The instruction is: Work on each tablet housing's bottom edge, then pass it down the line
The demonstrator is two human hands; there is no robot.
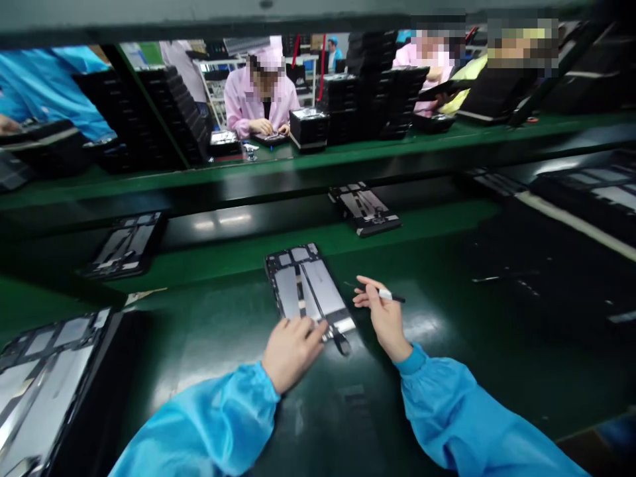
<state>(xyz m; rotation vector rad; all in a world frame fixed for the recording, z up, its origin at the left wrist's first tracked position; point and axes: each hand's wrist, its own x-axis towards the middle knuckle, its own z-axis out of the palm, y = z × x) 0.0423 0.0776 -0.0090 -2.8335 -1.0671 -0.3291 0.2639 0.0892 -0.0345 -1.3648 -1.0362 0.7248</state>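
Head cam looks down at an opened tablet (308, 288) lying flat on the green bench (223, 331), middle of the shot. Left hand (291, 348) rests on its near edge, fingers laid flat, not gripping. Right hand (382, 315) sits just beside it, pinched on a thin pen tool (386, 294).
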